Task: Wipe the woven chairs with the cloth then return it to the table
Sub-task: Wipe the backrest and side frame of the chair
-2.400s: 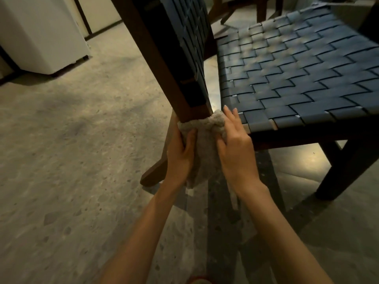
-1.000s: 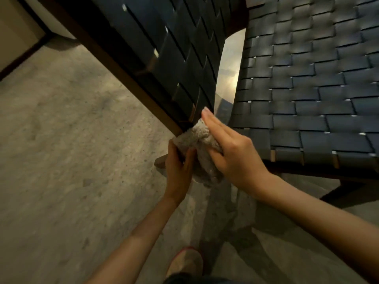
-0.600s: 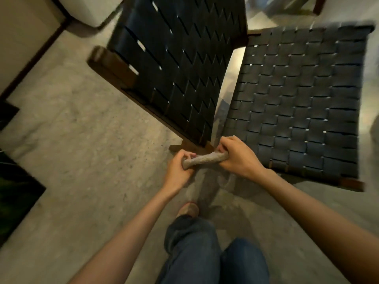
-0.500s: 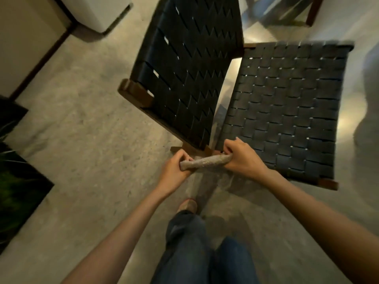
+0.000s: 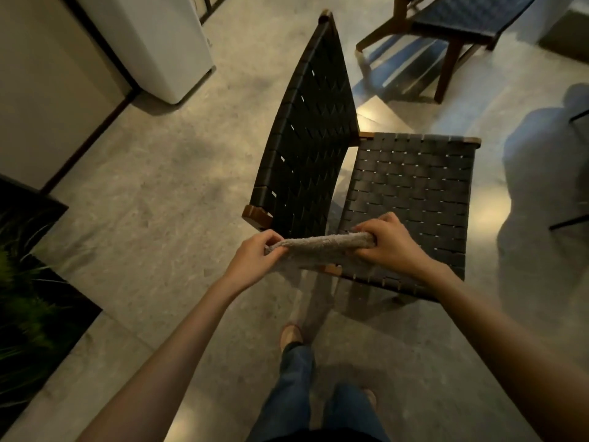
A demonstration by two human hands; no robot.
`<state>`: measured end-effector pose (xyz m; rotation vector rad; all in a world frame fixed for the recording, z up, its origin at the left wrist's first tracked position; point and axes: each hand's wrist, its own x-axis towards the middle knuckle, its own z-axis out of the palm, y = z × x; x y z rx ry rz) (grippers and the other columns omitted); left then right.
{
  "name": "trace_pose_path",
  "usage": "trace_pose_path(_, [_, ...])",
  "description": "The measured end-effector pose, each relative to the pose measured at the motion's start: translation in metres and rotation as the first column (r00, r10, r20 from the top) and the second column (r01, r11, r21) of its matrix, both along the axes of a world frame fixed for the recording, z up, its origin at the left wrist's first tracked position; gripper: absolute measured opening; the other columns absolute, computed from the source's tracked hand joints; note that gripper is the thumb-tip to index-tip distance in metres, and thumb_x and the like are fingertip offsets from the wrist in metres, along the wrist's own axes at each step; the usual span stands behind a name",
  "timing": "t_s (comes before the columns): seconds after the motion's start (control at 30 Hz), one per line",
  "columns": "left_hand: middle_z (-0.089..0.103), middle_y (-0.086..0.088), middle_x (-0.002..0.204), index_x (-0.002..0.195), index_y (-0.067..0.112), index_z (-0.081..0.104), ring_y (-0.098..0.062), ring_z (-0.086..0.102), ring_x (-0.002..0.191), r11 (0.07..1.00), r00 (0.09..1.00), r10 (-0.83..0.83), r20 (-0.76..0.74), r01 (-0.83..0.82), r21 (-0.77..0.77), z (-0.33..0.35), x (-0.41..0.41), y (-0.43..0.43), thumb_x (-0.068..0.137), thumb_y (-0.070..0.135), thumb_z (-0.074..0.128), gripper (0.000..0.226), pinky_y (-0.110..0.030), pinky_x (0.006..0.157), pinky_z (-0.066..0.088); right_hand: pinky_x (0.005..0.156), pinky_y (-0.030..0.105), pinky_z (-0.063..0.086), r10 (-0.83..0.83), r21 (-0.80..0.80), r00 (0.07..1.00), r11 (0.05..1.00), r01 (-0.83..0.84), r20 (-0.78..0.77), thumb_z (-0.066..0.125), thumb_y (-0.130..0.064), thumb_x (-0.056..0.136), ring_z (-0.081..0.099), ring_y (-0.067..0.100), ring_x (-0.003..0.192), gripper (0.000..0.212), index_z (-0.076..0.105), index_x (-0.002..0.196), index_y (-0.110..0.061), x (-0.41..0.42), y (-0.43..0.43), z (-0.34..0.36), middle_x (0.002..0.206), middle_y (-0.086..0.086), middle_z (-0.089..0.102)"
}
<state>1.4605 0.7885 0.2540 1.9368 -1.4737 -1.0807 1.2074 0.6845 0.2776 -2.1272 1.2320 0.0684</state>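
Cloth (image 5: 320, 248): grey, stretched level between your two hands, in the air above the near corner of the woven chair (image 5: 411, 199). Left hand (image 5: 253, 261): fingers pinch the cloth's left end. Right hand (image 5: 387, 242): fingers curled round its right end. Second woven chair (image 5: 471, 14): beyond, well apart

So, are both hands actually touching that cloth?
Touching. The head view shows the left hand pinching one end of the cloth and the right hand gripping the other.
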Motion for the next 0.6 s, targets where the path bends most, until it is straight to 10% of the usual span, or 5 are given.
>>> trace_pose_path(0.13, [0.060,0.013,0.086,0.097,0.024,0.061,0.003,0.057,0.079,0.987,0.977,0.157,-0.141,-0.150,0.061,0.011,0.001,-0.020,0.091,0.029,0.060,0.008,-0.009,0.059,0.043,0.068,0.042,0.057,-0.197,0.009,0.973,0.980,0.197,0.118,0.068,-0.030,0.085,0.063,0.016,0.073,0.016,0.059,0.085,-0.016,0.014,-0.003,0.014,0.079,0.001,0.064])
trace_pose_path(0.4, [0.065,0.002,0.108,0.120,0.019,0.058,-0.011,0.063,0.101,0.945,0.762,0.322,-0.562,-0.228,0.234,0.018,-0.029,-0.053,0.097,0.012,0.050,0.026,-0.022,0.074,0.054,0.061,0.019,0.051,-0.615,0.677,0.730,0.676,0.292,0.299,0.045,-0.034,0.099,0.058,0.010,0.090,0.017,0.045,0.108,-0.020,0.061,-0.008,0.006,0.105,0.002,0.054])
trace_pose_path(0.6, [0.056,0.001,0.126,0.139,0.011,0.041,-0.010,0.055,0.116,0.933,0.720,0.333,-0.609,-0.158,0.324,0.007,-0.040,-0.085,0.094,-0.012,0.033,0.052,-0.023,0.088,0.052,0.065,0.018,0.053,-0.688,0.703,0.641,0.638,0.314,0.339,0.056,-0.005,0.092,0.056,0.006,0.093,0.035,0.035,0.117,-0.017,0.071,-0.039,-0.020,0.109,0.002,0.051])
